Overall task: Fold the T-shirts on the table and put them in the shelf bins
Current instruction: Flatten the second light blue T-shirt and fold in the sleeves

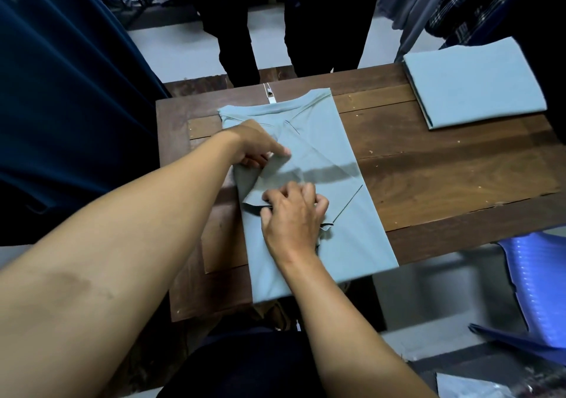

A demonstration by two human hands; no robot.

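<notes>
A pale blue-grey T-shirt (324,152) lies lengthwise on the brown wooden table (444,177), its sides folded in to a long strip, collar at the far end. My left hand (257,146) pinches the folded left sleeve flap near the shirt's upper left. My right hand (294,214) grips the same flap's lower edge near the shirt's middle, fingers curled into the cloth. A second T-shirt of the same colour (471,85), folded into a flat rectangle, rests on the table's far right corner.
A person in dark trousers (275,30) stands at the table's far edge. Dark blue cloth (61,91) hangs on the left, hanging garments (453,5) at the back right. A blue plastic chair (536,287) stands right of the table.
</notes>
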